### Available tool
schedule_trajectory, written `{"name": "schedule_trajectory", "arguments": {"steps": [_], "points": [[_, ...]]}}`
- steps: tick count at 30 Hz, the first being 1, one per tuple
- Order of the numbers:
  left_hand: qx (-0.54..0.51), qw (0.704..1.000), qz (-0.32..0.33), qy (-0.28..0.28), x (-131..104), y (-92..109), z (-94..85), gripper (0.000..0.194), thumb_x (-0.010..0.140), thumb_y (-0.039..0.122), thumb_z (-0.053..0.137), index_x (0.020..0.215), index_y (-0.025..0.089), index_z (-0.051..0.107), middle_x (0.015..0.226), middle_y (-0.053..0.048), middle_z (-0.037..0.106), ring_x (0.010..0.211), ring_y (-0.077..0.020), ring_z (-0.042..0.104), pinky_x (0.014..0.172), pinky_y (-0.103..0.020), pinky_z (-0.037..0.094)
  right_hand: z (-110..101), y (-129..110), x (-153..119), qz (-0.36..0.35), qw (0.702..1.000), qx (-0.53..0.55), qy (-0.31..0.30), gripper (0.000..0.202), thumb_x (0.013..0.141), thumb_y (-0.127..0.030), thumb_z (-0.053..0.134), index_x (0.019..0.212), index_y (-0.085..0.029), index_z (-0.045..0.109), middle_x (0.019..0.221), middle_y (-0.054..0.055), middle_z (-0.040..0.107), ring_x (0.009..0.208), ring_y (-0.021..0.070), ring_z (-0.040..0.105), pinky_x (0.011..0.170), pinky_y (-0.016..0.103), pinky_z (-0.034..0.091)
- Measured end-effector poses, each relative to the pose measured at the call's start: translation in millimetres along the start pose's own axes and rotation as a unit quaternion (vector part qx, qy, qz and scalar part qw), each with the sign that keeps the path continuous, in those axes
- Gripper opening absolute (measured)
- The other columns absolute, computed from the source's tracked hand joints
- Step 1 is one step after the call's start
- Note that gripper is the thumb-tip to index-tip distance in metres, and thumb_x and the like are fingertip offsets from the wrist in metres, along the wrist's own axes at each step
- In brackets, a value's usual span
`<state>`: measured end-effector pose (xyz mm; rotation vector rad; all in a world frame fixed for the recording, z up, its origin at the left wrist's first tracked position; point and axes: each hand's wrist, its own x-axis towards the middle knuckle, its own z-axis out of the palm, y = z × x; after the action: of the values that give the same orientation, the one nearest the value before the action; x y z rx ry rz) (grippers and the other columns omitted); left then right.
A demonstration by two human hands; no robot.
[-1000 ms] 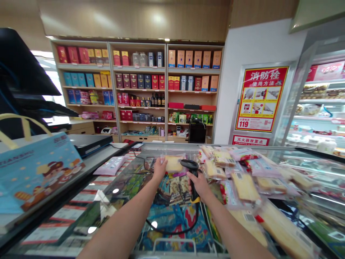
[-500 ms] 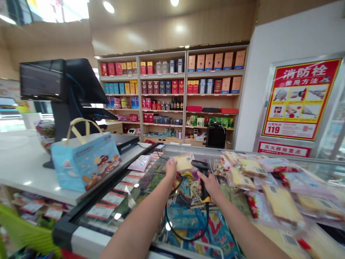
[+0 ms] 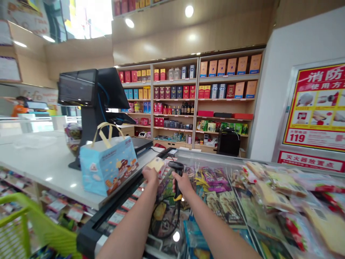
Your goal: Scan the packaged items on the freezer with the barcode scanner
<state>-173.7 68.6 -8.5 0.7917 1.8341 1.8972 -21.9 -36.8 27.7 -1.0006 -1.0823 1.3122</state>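
My left hand (image 3: 151,175) grips a pale yellow packaged bread slice (image 3: 155,164) in clear wrapping, near the left rim of the glass-topped case. Just right of it, my right hand (image 3: 183,182) is wrapped round the handle of a black and yellow barcode scanner (image 3: 176,180), whose head points toward the bread. The scanner's cable (image 3: 164,235) loops down over the glass. Several more wrapped bread packs (image 3: 275,196) lie piled on the case at the right. Where the fingers meet the bread's underside is hidden.
A light-blue gift bag (image 3: 107,165) with yellow handles stands on the white counter (image 3: 32,151), left of my arms. Behind it is a checkout monitor (image 3: 78,87). Snack packets (image 3: 215,178) show through the glass. A green basket (image 3: 35,223) is at lower left; another person (image 3: 19,107) is far off.
Both hands, with the bread and the scanner, have moved left across the case toward the counter. My view has turned left, so the pink packet near the rim is now covered.
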Motion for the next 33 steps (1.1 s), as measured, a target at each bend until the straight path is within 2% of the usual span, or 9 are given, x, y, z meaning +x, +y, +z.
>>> {"name": "schedule_trajectory", "arguments": {"steps": [3, 7, 9, 11, 16, 22, 27, 30, 33], "points": [[0.05, 0.997, -0.005, 0.066, 1, 2, -9.2, 0.055, 0.068, 0.011, 0.062, 0.122, 0.012, 0.049, 0.126, -0.026, 0.059, 0.125, -0.0396, 0.054, 0.098, -0.05, 0.047, 12, 4, 4, -0.002, 1.0, 0.0, -0.014, 0.023, 0.079, -0.033, 0.065, 0.068, -0.02, 0.049, 0.044, -0.007, 0.05, 0.032, 0.0105, 0.046, 0.033, 0.021, 0.039], [0.184, 0.976, 0.108, 0.036, -18, 13, -14.9, 0.09, 0.07, 0.022, 0.071, 0.146, 0.002, 0.027, 0.153, -0.036, 0.025, 0.146, -0.0423, 0.025, 0.113, -0.054, 0.032, 11, 3, 2, 0.011, 1.0, -0.009, -0.011, 0.02, 0.082, -0.03, 0.062, 0.07, -0.021, 0.049, 0.045, -0.008, 0.049, 0.034, 0.0116, 0.047, 0.035, 0.023, 0.041], [0.269, 0.953, 0.141, 0.016, -30, 21, -17.1, 0.087, 0.077, 0.033, 0.068, 0.148, 0.003, 0.029, 0.156, -0.035, 0.019, 0.147, -0.0425, 0.021, 0.115, -0.058, 0.026, 6, -1, -1, 0.017, 1.0, -0.011, -0.002, 0.018, 0.084, -0.025, 0.059, 0.07, -0.021, 0.049, 0.046, -0.008, 0.049, 0.035, 0.0113, 0.047, 0.036, 0.023, 0.042], [0.31, 0.934, 0.176, -0.002, -38, 29, -18.1, 0.073, 0.083, 0.04, 0.062, 0.143, 0.003, 0.041, 0.156, -0.033, 0.021, 0.147, -0.0429, 0.02, 0.114, -0.062, 0.023, -2, -6, -3, 0.017, 1.0, -0.017, 0.002, 0.018, 0.085, -0.023, 0.059, 0.071, -0.021, 0.048, 0.046, -0.008, 0.049, 0.034, 0.0104, 0.046, 0.036, 0.023, 0.043], [0.301, 0.9, 0.313, -0.048, -52, 42, -7.9, 0.051, 0.089, 0.037, 0.052, 0.127, 0.005, 0.06, 0.153, -0.029, 0.031, 0.145, -0.0432, 0.025, 0.113, -0.062, 0.026, -44, -17, -11, -0.01, 0.999, -0.031, 0.02, 0.019, 0.081, -0.029, 0.065, 0.076, -0.021, 0.049, 0.046, -0.009, 0.049, 0.035, 0.0116, 0.048, 0.036, 0.023, 0.043], [0.248, 0.851, 0.419, -0.196, -98, 42, 30.8, 0.034, 0.081, 0.03, 0.057, 0.108, 0.014, 0.07, 0.144, -0.018, 0.049, 0.138, -0.0351, 0.041, 0.111, -0.047, 0.038, -127, -41, -47, -0.073, 0.992, -0.033, 0.096, 0.027, 0.072, -0.038, 0.067, 0.082, -0.022, 0.048, 0.048, -0.01, 0.05, 0.035, 0.0112, 0.048, 0.034, 0.022, 0.04], [0.184, 0.802, 0.447, -0.351, -175, 61, 76.0, 0.014, 0.077, 0.027, 0.06, 0.082, 0.02, 0.072, 0.109, -0.011, 0.07, 0.112, -0.0287, 0.062, 0.101, -0.041, 0.047, -190, -65, -74, -0.134, 0.978, -0.038, 0.153, 0.036, 0.067, -0.046, 0.069, 0.084, -0.022, 0.048, 0.049, -0.01, 0.051, 0.036, 0.0116, 0.048, 0.035, 0.023, 0.042], [0.136, 0.801, 0.389, -0.435, -234, 83, 107.9, 0.008, 0.075, 0.025, 0.064, 0.076, 0.019, 0.07, 0.085, -0.008, 0.073, 0.093, -0.0259, 0.067, 0.089, -0.038, 0.05, -220, -71, -81, -0.164, 0.965, -0.021, 0.205, 0.038, 0.065, -0.046, 0.07, 0.084, -0.022, 0.047, 0.05, -0.01, 0.051, 0.036, 0.0117, 0.048, 0.035, 0.024, 0.042], [0.07, 0.793, 0.229, -0.56, -292, 97, 140.9, 0.011, 0.078, 0.025, 0.065, 0.071, 0.017, 0.067, 0.067, -0.004, 0.068, 0.068, -0.0201, 0.065, 0.068, -0.032, 0.05, -242, -72, -81, -0.198, 0.944, -0.005, 0.262, 0.034, 0.069, -0.047, 0.066, 0.083, -0.023, 0.046, 0.05, -0.009, 0.05, 0.036, 0.0126, 0.047, 0.036, 0.025, 0.042]]}}
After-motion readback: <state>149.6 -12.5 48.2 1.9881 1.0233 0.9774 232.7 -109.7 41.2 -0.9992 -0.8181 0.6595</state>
